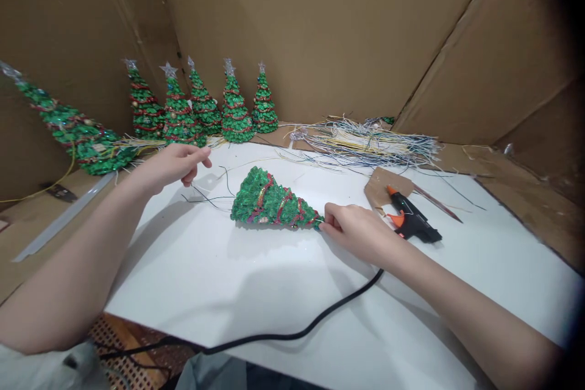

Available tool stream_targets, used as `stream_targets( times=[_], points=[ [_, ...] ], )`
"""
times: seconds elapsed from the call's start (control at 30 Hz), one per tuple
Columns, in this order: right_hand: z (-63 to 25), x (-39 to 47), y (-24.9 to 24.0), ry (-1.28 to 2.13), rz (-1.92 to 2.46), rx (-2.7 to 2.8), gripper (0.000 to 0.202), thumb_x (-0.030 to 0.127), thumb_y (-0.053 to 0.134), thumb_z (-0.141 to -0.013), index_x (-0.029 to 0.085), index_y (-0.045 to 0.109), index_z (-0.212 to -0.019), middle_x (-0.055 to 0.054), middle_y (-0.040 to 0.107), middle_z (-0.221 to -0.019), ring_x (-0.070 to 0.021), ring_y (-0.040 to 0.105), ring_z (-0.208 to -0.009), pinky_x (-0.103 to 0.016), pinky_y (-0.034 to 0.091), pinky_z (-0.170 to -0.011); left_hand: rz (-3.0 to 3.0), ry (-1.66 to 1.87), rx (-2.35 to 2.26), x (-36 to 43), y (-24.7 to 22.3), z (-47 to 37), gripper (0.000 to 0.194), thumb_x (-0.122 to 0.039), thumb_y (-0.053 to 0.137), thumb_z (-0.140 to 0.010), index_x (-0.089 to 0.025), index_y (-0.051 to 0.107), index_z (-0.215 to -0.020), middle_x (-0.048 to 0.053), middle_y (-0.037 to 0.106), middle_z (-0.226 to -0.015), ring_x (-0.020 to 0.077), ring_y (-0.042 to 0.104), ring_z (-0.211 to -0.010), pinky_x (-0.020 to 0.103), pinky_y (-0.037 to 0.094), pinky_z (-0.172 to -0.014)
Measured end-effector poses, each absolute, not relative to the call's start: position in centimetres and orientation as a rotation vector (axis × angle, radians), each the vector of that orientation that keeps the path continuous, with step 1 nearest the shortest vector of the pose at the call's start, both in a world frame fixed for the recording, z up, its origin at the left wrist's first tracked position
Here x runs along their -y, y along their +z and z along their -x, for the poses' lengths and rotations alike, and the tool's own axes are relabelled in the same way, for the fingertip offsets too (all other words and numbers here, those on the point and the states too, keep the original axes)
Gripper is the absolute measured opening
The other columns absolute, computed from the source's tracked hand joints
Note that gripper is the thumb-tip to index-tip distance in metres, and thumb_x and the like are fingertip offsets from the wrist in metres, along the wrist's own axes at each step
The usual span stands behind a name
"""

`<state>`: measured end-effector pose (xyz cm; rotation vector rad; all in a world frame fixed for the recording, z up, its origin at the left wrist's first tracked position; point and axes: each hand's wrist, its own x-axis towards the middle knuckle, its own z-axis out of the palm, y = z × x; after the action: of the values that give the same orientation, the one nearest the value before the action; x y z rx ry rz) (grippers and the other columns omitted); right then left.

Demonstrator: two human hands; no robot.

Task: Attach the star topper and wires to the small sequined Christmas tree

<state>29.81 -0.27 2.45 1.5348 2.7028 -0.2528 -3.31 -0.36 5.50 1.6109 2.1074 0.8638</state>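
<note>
- The fingers of my right hand point(351, 226) are closed in a pinch on the narrow tip of a small green tree point(280, 206), which has red and gold trim wound around it.
- That tree lies on its side in the middle of the white counter point(192, 283), its wide base to the left and its tip to the right.
- My left hand point(174, 166) hangs to the left of the base, well apart from it, fingers loosely bent and partly open, with nothing in them that I can see.
- Thin dark wires point(205, 197) stick out of the base toward the left.
- A glue gun point(414, 217) lies just right of my right hand, its orange nozzle over a piece of cardboard point(382, 185).
- A black cord point(292, 336) runs across the near side to the left; my right forearm hides its other end.
- Five upright trees point(237, 113) stand at the far left, and a tilted tree point(81, 131) is left of them.
- A heap of loose wires point(371, 145) lies at the far right.
</note>
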Motion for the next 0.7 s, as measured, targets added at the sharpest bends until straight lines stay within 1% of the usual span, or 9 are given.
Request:
stream_targets(
  times=[0.1,0.13,0.2,0.27,0.37,0.43,0.5,0.6,0.7],
  points=[
    [-29.8,0.2,2.4,-0.256,-1.541,-2.693,0.016,0.027,0.043,-0.083,0.02,0.047,-0.07,0.0,0.055,-0.061,-0.0115,0.044,-0.052,-0.024,0.02,-0.047,-1.763,0.427,-2.165,0.1,5.4,3.7,0.037,-0.053,0.051,-0.076,-0.018,0.065,-0.074,-0.002,0.053,-0.046,0.0147,0.046,-0.047,0.025,0.03,-0.053],
    [-29.9,0.2,2.4,-0.26,-1.54,-2.693,0.016,0.027,0.043,-0.083,0.02,0.047,-0.07,0.0,0.055,-0.062,-0.0116,0.044,-0.053,-0.024,0.02,-0.047,-1.806,0.374,-2.193,0.1,5.3,3.7,0.034,-0.051,0.053,-0.075,-0.019,0.064,-0.071,-0.002,0.054,-0.049,0.0156,0.047,-0.051,0.026,0.032,-0.057],
    [-29.9,0.2,2.4,-0.266,-1.538,-2.696,0.016,0.027,0.043,-0.083,0.02,0.047,-0.07,0.0,0.056,-0.062,-0.0119,0.045,-0.053,-0.024,0.02,-0.048,-1.869,0.353,-2.252,0.0,5.1,3.5,0.029,-0.048,0.059,-0.07,-0.02,0.064,-0.062,0.001,0.056,-0.054,0.0191,0.049,-0.063,0.031,0.034,-0.071],
    [-30.0,0.2,2.3,-0.268,-1.535,-2.699,0.016,0.028,0.043,-0.083,0.02,0.048,-0.07,0.0,0.056,-0.063,-0.0121,0.046,-0.054,-0.024,0.02,-0.048,-1.953,0.321,-2.302,0.2,4.9,3.1,0.028,-0.048,0.062,-0.067,-0.022,0.065,-0.059,0.004,0.058,-0.061,0.0254,0.049,-0.079,0.038,0.029,-0.084],
    [-30.0,0.2,2.3,-0.259,-1.536,-2.7,0.016,0.028,0.043,-0.083,0.02,0.048,-0.07,0.0,0.057,-0.063,-0.0123,0.046,-0.054,-0.024,0.02,-0.048,-2.111,0.269,-2.221,0.5,4.7,2.6,0.027,-0.052,0.062,-0.064,-0.026,0.07,-0.063,0.007,0.061,-0.077,0.0334,0.045,-0.096,0.045,0.022,-0.092],
    [-29.9,0.2,2.3,-0.258,-1.541,-2.693,0.016,0.028,0.043,-0.083,0.02,0.047,-0.069,0.0,0.057,-0.063,-0.0122,0.046,-0.054,-0.024,0.02,-0.048,-2.19,0.233,-2.061,0.7,4.4,2.2,0.027,-0.053,0.06,-0.064,-0.028,0.07,-0.066,0.007,0.063,-0.087,0.034,0.044,-0.099,0.045,0.021,-0.094],
    [-29.8,0.2,2.4,-0.259,-1.544,-2.69,0.016,0.027,0.043,-0.083,0.02,0.046,-0.069,0.0,0.057,-0.063,-0.0121,0.046,-0.054,-0.024,0.02,-0.048,-2.218,0.213,-1.931,0.7,3.9,1.7,0.027,-0.053,0.058,-0.064,-0.028,0.07,-0.065,0.007,0.065,-0.089,0.0325,0.045,-0.1,0.045,0.019,-0.096],
    [-29.7,0.3,2.5,-0.259,-1.547,-2.689,0.017,0.028,0.042,-0.083,0.021,0.045,-0.068,0.0,0.058,-0.063,-0.0122,0.046,-0.054,-0.024,0.02,-0.047,-2.232,0.204,-1.891,0.7,3.1,1.3,0.023,-0.047,0.058,-0.064,-0.025,0.066,-0.059,0.007,0.066,-0.084,0.0308,0.048,-0.097,0.045,0.018,-0.096],
    [-29.8,0.3,2.6,-0.248,-1.563,-2.678,0.016,0.028,0.043,-0.082,0.021,0.046,-0.068,0.001,0.058,-0.063,-0.0124,0.046,-0.054,-0.024,0.02,-0.047,-2.239,0.227,-1.887,0.6,2.9,1.2,0.024,-0.044,0.056,-0.066,-0.024,0.064,-0.057,0.006,0.066,-0.08,0.0292,0.051,-0.092,0.044,0.02,-0.096]
  ],
)
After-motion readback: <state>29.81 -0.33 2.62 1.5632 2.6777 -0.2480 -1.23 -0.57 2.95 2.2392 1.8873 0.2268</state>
